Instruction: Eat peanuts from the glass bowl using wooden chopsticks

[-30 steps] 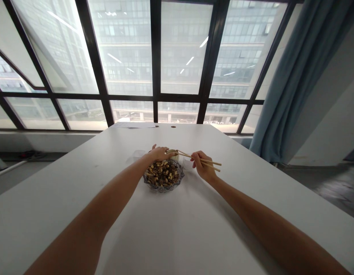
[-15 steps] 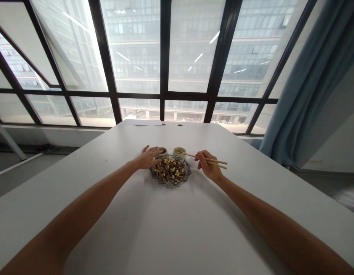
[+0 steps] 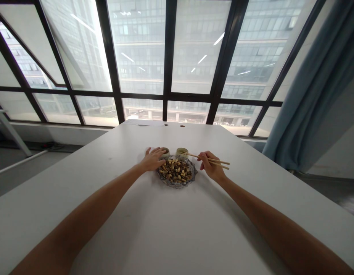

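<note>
Since a second ago, the left hand (image 3: 152, 160) has shifted leftward, away from the right cup (image 3: 182, 151) and over to the left cup (image 3: 166, 153); both cups now show beyond the bowl (image 3: 177, 185). From the head camera, the left hand's grip is loose, its fingers spread apart, tips at the left cup's rim and thumb beside the bowl's edge; at this size, contact is hard to judge. Closed around a pair of chopsticks (image 3: 223, 162), the right hand (image 3: 210, 165) has a firm-looking grip, their thin ends reaching the right cup. Between the hands, nearer the person than the cups, the clear scalloped bowl stands upright on the white table (image 3: 165, 229), filled with brown and yellow seeds (image 3: 177, 170).
</note>
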Tool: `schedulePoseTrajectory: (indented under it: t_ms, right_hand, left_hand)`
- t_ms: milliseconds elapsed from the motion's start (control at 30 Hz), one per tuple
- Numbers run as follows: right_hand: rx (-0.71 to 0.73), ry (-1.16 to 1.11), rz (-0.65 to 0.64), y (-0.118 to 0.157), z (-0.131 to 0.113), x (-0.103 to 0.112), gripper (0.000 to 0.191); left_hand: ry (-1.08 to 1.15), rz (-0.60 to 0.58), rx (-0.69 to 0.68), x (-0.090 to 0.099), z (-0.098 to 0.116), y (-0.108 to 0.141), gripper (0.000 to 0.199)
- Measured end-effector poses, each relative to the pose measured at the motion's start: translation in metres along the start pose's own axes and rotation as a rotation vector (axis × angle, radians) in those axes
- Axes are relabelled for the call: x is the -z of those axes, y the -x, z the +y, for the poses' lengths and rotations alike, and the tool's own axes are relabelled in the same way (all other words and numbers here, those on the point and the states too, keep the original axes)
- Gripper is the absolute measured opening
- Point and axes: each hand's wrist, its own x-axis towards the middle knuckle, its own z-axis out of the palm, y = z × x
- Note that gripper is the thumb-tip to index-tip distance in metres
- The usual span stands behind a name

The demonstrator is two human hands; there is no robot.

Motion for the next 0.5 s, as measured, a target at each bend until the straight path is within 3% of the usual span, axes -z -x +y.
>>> schedulePoseTrajectory:
  t_ms: [267,367,500]
  right_hand:
    - [-0.02,-0.051,0.018,0.0,0.012,-0.003,0.052]
    - [-0.074,-0.135,0.012,-0.002,0.017,-0.004,0.056]
    - [-0.193,-0.239,0.017,-0.006,0.023,-0.006,0.063]
  left_hand:
    - [0.034,0.024,-0.028,-0.001,-0.014,-0.002,0.052]
    - [0.045,0.125,-0.066,-0.002,-0.017,0.002,0.049]
    - [0.029,0.346,-0.129,0.0,-0.012,0.015,0.038]
